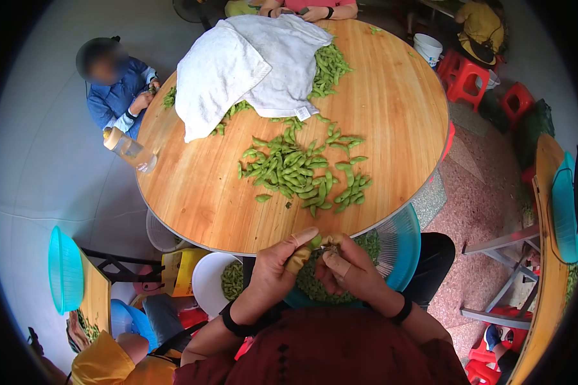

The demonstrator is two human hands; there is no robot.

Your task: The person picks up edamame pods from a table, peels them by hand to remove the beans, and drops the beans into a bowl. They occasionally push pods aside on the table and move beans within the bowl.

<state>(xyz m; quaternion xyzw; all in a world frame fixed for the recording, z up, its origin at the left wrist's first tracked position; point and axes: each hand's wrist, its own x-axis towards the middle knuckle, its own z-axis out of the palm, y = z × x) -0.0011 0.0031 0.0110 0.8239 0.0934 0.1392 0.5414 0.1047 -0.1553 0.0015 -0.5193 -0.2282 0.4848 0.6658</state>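
My left hand [273, 266] is closed on a green soybean pod [315, 241], its fingers partly wrapped in tan coverings. Close beside it, my right hand [353, 266] is pinched, also with tan finger coverings; whatever lies between its fingertips is too small to make out. Both hands are just past the near edge of the round wooden table [199, 199]. Below them a teal basket [412, 247] holds a mass of green pieces. A loose pile of soybean pods [289, 167] lies on the table ahead.
White towels [221, 74] cover more pods at the far side. A clear bottle [131, 153] stands at the left edge. A white bucket [202, 282] with green contents is at lower left. Two people [119, 90] sit around the table; red stools [462, 80] stand right.
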